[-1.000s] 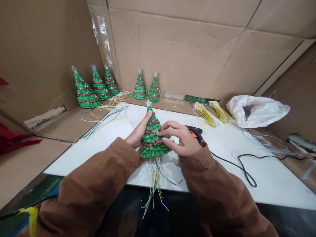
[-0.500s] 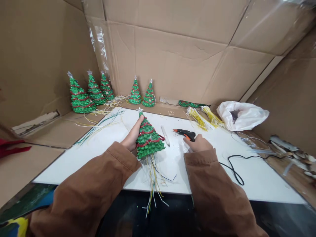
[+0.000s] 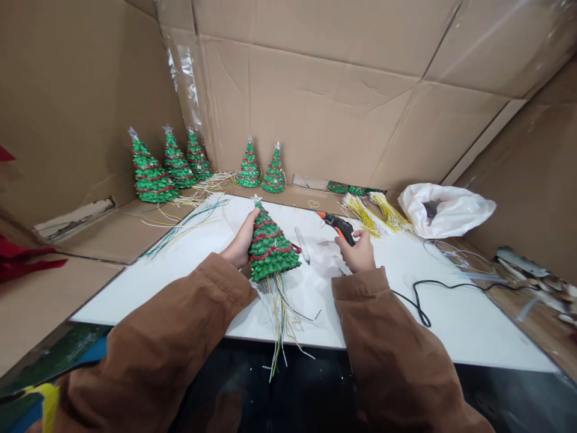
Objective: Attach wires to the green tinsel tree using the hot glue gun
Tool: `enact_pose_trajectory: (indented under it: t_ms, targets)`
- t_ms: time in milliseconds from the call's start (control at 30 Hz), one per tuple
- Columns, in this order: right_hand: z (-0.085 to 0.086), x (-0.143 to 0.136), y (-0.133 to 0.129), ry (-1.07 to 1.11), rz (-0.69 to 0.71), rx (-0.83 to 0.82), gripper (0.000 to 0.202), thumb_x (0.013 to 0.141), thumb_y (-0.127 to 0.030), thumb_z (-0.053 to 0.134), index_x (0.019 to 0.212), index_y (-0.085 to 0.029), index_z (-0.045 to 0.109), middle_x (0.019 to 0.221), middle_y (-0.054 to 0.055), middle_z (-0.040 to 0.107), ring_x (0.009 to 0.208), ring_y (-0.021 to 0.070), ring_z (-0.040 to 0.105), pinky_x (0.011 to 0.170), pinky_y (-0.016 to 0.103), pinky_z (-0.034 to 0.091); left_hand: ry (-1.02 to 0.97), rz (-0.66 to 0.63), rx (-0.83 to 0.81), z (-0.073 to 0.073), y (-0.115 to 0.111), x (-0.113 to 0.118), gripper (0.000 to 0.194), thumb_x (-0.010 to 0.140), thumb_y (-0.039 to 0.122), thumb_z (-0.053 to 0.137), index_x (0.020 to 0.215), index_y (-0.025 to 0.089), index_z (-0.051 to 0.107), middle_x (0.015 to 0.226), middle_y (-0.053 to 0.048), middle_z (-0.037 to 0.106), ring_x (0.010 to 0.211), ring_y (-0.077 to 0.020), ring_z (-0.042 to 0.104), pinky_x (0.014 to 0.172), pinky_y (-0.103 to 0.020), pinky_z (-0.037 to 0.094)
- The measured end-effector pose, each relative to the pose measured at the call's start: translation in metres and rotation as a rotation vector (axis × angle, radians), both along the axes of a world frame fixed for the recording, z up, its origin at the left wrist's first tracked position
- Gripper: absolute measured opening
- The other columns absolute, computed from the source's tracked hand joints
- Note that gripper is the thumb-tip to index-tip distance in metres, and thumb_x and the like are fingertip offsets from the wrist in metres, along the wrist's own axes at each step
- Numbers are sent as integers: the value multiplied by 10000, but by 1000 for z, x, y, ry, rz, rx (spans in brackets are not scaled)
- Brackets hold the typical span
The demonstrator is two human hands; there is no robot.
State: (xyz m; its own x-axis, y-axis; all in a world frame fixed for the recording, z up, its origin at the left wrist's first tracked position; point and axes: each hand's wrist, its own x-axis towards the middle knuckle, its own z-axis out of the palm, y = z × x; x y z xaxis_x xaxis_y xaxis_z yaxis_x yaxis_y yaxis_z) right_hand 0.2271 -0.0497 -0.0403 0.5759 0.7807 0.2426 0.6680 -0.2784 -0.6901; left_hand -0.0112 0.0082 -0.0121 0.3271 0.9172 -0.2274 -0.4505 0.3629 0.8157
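My left hand is closed around the left side of a small green Christmas tree with red garlands and a star on top. Yellow, white and green wires hang from the tree's base over the table's front edge. In my right hand is a black and orange glue gun, its nozzle pointing left toward the tree but apart from it. Between the two lies a white stick-like tool on the white tabletop.
Several finished-looking trees stand along the back. Yellow and white wire bundles lie beside a white plastic bag. The glue gun's black cord runs right. Loose green wires lie at left; cardboard walls surround the table.
The glue gun has been lifted off the tabletop and tilted, with my right hand now wrapped round its handle. My left hand and the tree have barely moved.
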Motion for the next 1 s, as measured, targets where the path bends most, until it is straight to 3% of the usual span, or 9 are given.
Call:
enact_pose_trajectory:
  t_ms: [133, 233, 367, 667, 1000]
  targets:
    - [2, -19, -13, 19, 183, 476, 434, 605, -332, 607, 898, -249, 297, 566, -100, 494, 451, 117, 487, 501, 246, 409, -17, -39, 51, 1, -2, 1, 341, 829, 461, 518, 656, 168, 544, 541, 8, 612, 464, -113, 594, 512, -211, 499]
    - [-1, -27, -21, -27, 270, 638, 455, 590, -305, 620, 862, -258, 259, 606, -97, 462, 440, 94, 450, 453, 233, 371, -9, -55, 72, 4, -6, 3, 349, 835, 473, 520, 667, 168, 547, 546, 10, 606, 477, -115, 600, 512, -213, 500]
    - [-12, -29, -20, -144, 308, 680, 432, 609, -310, 605, 870, -255, 266, 659, -76, 443, 475, 92, 446, 483, 251, 379, 35, -73, 54, 7, -9, 4, 421, 862, 516, 450, 673, 158, 564, 571, -20, 624, 483, -131, 608, 527, -242, 513]
    - [-30, -16, -6, -386, 202, 795, 383, 619, -356, 589, 873, -248, 324, 683, -46, 444, 512, 127, 493, 490, 280, 404, 49, -60, 63, 6, -8, 5, 440, 836, 550, 477, 665, 158, 579, 622, -44, 653, 522, -149, 629, 590, -274, 540]
    - [-24, -18, -10, -469, 240, 864, 365, 636, -296, 595, 900, -240, 350, 731, -26, 465, 546, 128, 493, 498, 281, 420, 53, -61, 48, 8, -10, 5, 448, 869, 537, 425, 661, 163, 556, 622, -41, 655, 544, -146, 637, 587, -262, 536]
